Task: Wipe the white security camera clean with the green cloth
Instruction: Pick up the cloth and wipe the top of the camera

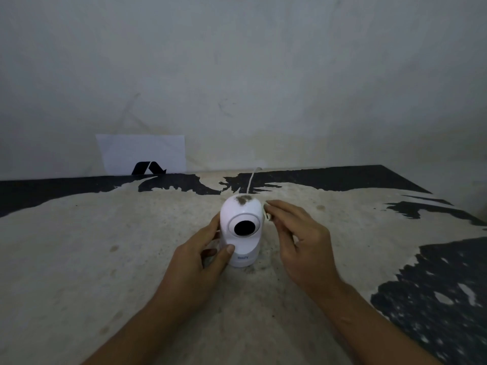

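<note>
Far off on the left, a white paper (142, 151) with a black mark leans on the wall. Nearer, the left hand (196, 262) wraps around the left side of the white camera (241, 230), with its thumb on the front, low down. The camera stands straight up in the middle of the table (79, 246), right between both hands, its dark round eye facing near. A patch of brown dirt (244, 199) sits on its top. A thin white cord (250, 181) runs away behind it. On the right, the right hand (300, 241) has loose, bent fingers beside the camera; I cannot tell if it touches. It holds nothing. I see no green cloth anywhere, so a hand must fetch it first, probably the free right one.
</note>
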